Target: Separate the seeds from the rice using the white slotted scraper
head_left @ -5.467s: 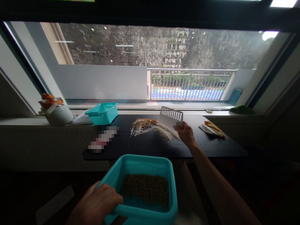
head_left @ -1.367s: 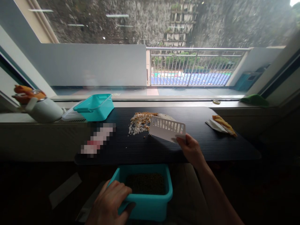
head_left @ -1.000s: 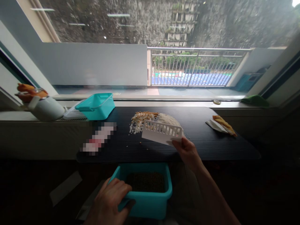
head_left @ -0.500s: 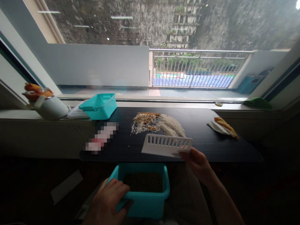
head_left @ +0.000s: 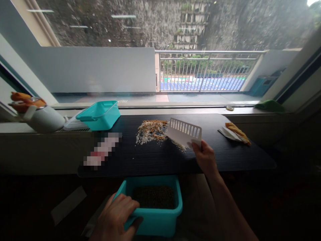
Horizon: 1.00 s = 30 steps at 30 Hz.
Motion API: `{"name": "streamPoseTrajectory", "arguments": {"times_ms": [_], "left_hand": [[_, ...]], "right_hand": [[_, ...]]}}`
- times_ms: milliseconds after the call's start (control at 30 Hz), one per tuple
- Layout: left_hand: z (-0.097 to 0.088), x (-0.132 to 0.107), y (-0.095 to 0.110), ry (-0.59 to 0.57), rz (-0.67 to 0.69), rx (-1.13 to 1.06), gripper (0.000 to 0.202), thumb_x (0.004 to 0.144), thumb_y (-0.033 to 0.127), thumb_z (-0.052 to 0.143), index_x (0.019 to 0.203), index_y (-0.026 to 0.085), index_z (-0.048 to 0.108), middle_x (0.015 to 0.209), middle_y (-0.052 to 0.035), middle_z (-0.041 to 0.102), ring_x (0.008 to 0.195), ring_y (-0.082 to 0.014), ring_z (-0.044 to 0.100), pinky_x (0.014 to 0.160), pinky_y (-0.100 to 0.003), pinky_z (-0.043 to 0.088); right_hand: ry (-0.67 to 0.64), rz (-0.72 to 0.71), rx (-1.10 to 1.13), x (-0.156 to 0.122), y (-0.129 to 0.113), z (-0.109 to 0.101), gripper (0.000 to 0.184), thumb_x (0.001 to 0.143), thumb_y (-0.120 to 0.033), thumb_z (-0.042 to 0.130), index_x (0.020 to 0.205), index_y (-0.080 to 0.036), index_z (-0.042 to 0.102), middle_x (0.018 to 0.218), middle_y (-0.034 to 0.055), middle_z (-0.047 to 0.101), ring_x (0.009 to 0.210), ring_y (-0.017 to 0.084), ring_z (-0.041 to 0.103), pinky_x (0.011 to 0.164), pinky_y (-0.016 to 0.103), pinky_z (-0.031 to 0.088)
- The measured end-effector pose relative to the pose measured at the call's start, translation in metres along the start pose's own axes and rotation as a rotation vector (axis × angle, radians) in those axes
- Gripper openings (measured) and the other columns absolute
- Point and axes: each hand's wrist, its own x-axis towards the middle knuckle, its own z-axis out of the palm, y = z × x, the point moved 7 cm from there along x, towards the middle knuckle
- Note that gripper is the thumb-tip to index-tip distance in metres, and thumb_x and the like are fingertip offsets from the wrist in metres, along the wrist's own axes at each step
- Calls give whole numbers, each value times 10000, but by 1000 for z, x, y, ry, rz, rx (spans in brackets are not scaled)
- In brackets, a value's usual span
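Observation:
My right hand (head_left: 205, 158) is closed on a white slotted scraper (head_left: 185, 132), held upright against the right side of a pile of mixed white rice and yellow-brown grains (head_left: 152, 130) on the black tabletop (head_left: 225, 157). Part of the rice is hidden behind the scraper. My left hand (head_left: 115, 217) grips the near-left corner of a teal tub (head_left: 155, 219) holding dark green beans (head_left: 154, 196), held just below the table's front edge.
A second teal tub (head_left: 99, 115) stands at the table's back left beside a white pot (head_left: 41, 117) on the sill. A blurred strip (head_left: 102, 149) lies left of the pile. A yellow wrapper (head_left: 234, 132) lies at the right, a green cloth (head_left: 269, 105) on the sill.
My right hand drew the scraper from the pile toward the table's front edge above the tub, then lifted it back to the pile's right side. The left hand kept hold of the tub.

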Motion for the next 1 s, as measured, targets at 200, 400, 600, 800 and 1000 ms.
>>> {"name": "streamPoseTrajectory", "arguments": {"times_ms": [200, 400, 600, 800, 1000], "left_hand": [[3, 0, 0, 0, -3, 0, 213, 681, 153, 651, 841, 267, 567, 691, 81, 671, 625, -163, 655, 679, -293, 521], [5, 2, 0, -25, -18, -17, 208, 683, 137, 649, 826, 263, 566, 688, 76, 666, 627, -167, 645, 694, -308, 517], [10, -4, -3, -46, -46, -41, 204, 704, 127, 651, 838, 258, 572, 697, 62, 658, 653, -183, 636, 704, -340, 505], [15, -7, -5, -67, -66, -57, 217, 702, 99, 637, 842, 251, 575, 711, 53, 649, 667, -185, 625, 689, -340, 493], [17, -11, -8, -89, -115, -66, 177, 730, 110, 622, 834, 248, 584, 712, 50, 638, 690, -187, 617, 764, -368, 484]], "right_hand": [[-67, 22, 120, 1, 6, 8, 293, 805, -428, 602, 923, -167, 664, 759, 28, 688, 687, 190, 607, 685, 321, 469], [-98, 23, 140, -2, -3, 13, 304, 814, -411, 603, 964, -156, 674, 813, 47, 713, 777, 218, 636, 730, 333, 483], [-141, 51, 172, -9, 1, 11, 314, 805, -423, 619, 959, -155, 674, 829, 57, 719, 781, 225, 643, 742, 343, 497], [-125, 43, 152, -7, 2, 10, 331, 802, -433, 618, 969, -153, 674, 822, 57, 718, 760, 224, 642, 726, 341, 491], [-162, 7, 102, -18, -10, 8, 299, 811, -409, 618, 959, -161, 695, 822, 52, 735, 780, 227, 660, 720, 330, 504]]}}
